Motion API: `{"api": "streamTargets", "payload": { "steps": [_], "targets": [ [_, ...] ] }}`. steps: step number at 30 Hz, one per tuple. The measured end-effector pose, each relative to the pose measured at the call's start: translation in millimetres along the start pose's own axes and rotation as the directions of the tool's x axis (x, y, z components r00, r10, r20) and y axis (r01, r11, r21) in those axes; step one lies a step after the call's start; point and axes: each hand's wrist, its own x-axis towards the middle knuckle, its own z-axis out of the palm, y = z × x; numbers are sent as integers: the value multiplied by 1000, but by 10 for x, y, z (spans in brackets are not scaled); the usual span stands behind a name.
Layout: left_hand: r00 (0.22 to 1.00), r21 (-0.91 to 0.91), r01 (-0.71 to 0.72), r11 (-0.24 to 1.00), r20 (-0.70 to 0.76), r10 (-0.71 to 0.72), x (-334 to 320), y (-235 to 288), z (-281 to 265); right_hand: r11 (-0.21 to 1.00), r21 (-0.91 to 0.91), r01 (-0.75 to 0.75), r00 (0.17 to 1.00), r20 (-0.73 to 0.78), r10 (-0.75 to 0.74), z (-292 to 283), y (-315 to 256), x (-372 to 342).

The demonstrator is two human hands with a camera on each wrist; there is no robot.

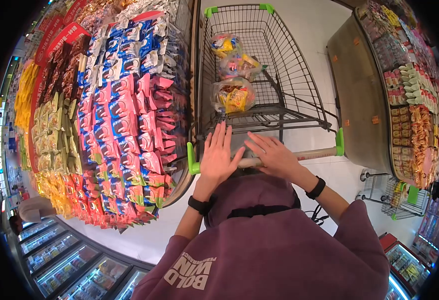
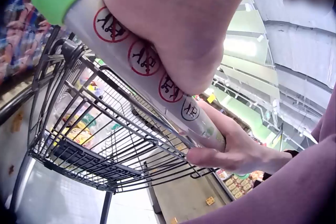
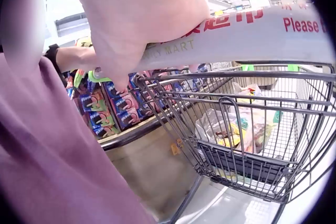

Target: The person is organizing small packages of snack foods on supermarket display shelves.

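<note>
My left hand (image 1: 218,157) rests on the left part of a shopping cart's handle (image 1: 319,153), its fingers stretched forward. Beside it, my right hand (image 1: 277,156) lies across the middle of the same bar with straight fingers pointing toward the other hand. In the left wrist view, the heel of the left hand (image 2: 173,50) presses on the grey bar, next to round red warning signs. The right wrist view has the right hand (image 3: 142,14) over the bar's red lettering. Inside the wire cart (image 1: 299,65) sit three clear bags of packaged goods (image 1: 233,96), lined up along its left side.
A tall display of pink and blue snack packs (image 1: 124,115) stands close along the cart's left. On the right is another goods stand (image 1: 362,90) with beige side panels. A second cart (image 1: 397,197) stands behind it. Glass-topped freezers (image 1: 79,270) line the lower left.
</note>
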Motion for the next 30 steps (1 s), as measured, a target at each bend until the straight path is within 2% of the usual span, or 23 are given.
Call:
{"api": "streamTargets", "payload": {
  "steps": [4, 8, 12, 15, 18, 22, 24, 25, 27, 29, 30],
  "targets": [
    [999, -58, 19, 998, 30, -17, 52, -48, 16, 999, -6, -45, 991, 126, 45, -47, -32, 3],
    [1000, -140, 15, 990, 20, -12, 86, -93, -10, 996, 13, -86, 978, 191, 82, -120, -56, 80],
    [999, -190, 0, 982, -33, -7, 79, -122, -14, 995, 40, -89, 982, 169, 81, -83, -51, 106],
    [1000, -210, 25, 977, 5, -25, 91, -128, -17, 991, 120, -57, 995, 89, 46, -77, -53, 108],
    [999, -178, 29, 984, 20, -25, 110, -127, -14, 959, 285, -17, 996, 94, -10, -216, 65, 279],
    [998, -164, 46, 985, 39, -40, 131, -117, -59, 954, 301, -14, 986, 163, -37, -409, 396, 839],
    [997, -161, 65, 985, 58, -56, 149, -106, -51, 965, 259, -44, 975, 223, -15, -306, 687, 1159],
    [996, -165, 71, 984, 59, -62, 163, -100, -63, 956, 288, -56, 970, 242, -16, -148, 889, 1306],
    [995, -194, 95, 976, 48, -87, 159, -97, -68, 976, 210, -56, 938, 347, -21, 258, 1289, 1621],
    [991, -213, 130, 968, 42, -124, 176, -99, -65, 1000, 11, 1, 879, 477, -6, 755, 1653, 1891],
    [988, -221, 152, 963, 40, -147, 189, -90, -83, 997, -67, 38, 903, 429, -6, 1023, 1798, 1974]
  ]
}}
